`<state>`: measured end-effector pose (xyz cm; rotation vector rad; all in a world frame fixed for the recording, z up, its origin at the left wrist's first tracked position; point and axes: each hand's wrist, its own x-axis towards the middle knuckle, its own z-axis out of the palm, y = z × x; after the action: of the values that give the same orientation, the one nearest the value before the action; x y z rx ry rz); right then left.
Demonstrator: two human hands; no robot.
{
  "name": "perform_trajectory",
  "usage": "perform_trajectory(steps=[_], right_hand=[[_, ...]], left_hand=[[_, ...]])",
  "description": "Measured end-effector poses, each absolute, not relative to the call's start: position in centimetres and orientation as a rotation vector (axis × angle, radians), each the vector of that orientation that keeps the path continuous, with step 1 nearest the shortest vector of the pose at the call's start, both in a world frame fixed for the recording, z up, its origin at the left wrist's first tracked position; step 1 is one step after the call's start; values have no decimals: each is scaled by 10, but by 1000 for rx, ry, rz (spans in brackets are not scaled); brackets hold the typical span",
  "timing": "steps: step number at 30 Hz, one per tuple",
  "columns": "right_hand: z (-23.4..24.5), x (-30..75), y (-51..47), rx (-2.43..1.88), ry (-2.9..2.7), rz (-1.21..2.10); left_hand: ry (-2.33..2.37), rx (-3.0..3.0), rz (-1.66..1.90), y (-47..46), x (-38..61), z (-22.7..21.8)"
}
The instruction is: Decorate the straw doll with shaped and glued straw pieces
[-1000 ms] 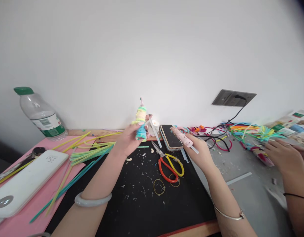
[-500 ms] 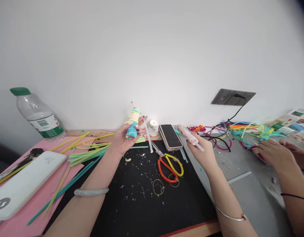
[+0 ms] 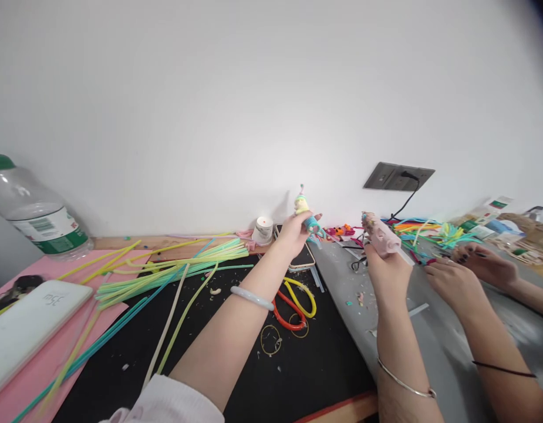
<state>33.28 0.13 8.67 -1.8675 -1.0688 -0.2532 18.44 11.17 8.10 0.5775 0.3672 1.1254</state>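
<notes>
My left hand is closed around a small pipe-cleaner figure, wound in bands of green, yellow and blue with a thin pink tip pointing up. It is held above the phone, in front of the wall. To the right, my right hand grips a pale pink glue gun, with a whitish glue stick jutting from its back end. My two hands are apart. Below my left wrist lie scissors with red and yellow handles, their blades hidden by my arm.
Pipe cleaners spread over the black mat and pink sheet. A power bank and bottle stand left. A white paper cup is by the wall. At right, a co-worker's hands work near more pipe cleaners.
My left hand has carried the pipe-cleaner figure to the right, across toward the phone. My right hand has moved right with the glue gun and turned it. The view has shifted right.
</notes>
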Motion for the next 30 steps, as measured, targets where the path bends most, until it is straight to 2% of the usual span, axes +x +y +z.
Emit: perform_trajectory(steps=[4, 10, 17, 24, 30], right_hand=[[81, 327, 7, -1879, -1084, -188], [82, 305, 11, -1725, -1165, -73], [84, 268, 19, -1490, -1486, 345], [55, 227, 23, -1352, -1587, 722], [33, 214, 19, -1267, -1744, 842]], left_hand=[[423, 640, 1109, 115, 187, 71], [567, 866, 1104, 96, 140, 74], [609, 988, 1077, 52, 70, 72], [696, 977, 1047, 19, 10, 48], [818, 992, 1091, 9, -7, 28]])
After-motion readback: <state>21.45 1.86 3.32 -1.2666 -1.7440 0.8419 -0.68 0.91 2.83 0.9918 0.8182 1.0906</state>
